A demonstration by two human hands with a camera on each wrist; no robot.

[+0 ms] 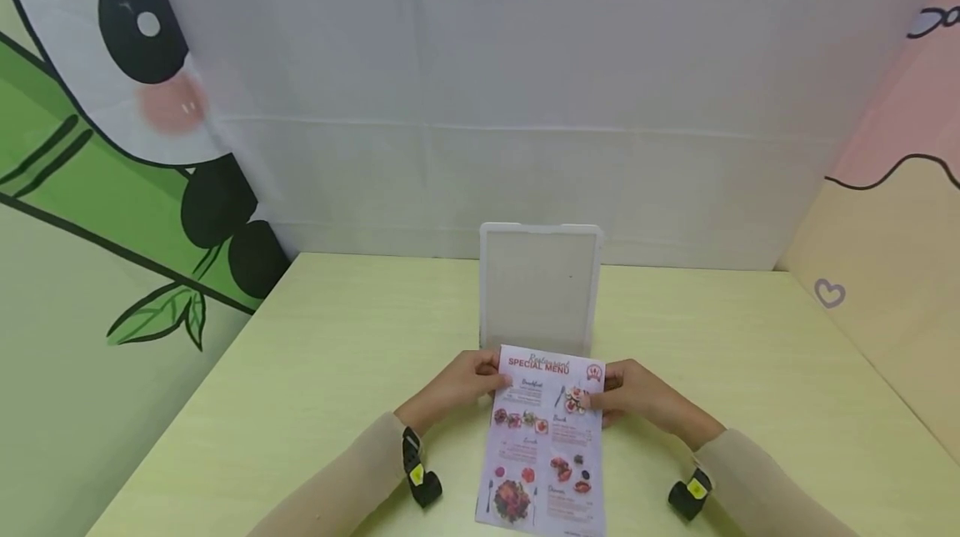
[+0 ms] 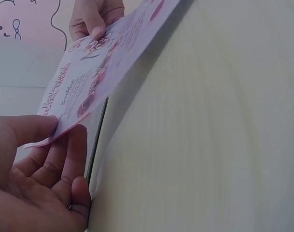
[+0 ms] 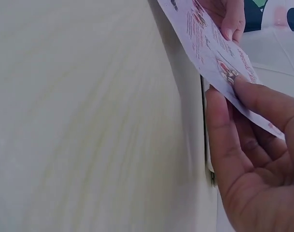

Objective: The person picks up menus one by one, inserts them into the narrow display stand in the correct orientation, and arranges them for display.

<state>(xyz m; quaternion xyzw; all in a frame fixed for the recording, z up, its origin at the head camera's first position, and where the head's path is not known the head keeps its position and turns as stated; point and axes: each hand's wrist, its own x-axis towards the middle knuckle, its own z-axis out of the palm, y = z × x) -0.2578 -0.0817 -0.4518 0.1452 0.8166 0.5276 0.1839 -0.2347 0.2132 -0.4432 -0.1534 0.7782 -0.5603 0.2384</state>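
Observation:
A printed restaurant menu sheet (image 1: 542, 445) with red lettering and food pictures is held by both hands over the table's front part. My left hand (image 1: 459, 387) pinches its upper left edge, the thumb on the printed face and the fingers behind, as the left wrist view shows. On the opposite edge my right hand (image 1: 647, 397) pinches the sheet the same way, its thumb (image 3: 262, 99) lying over a food picture. Just behind the sheet's top stands a white-framed upright panel (image 1: 538, 287); the menu hides its lower end.
The pale yellow table (image 1: 375, 312) reaches back to a creased white cloth (image 1: 525, 87). Painted walls flank it, with a green plant drawing on the left wall (image 1: 112, 228) and a small heart on the right wall (image 1: 885, 337).

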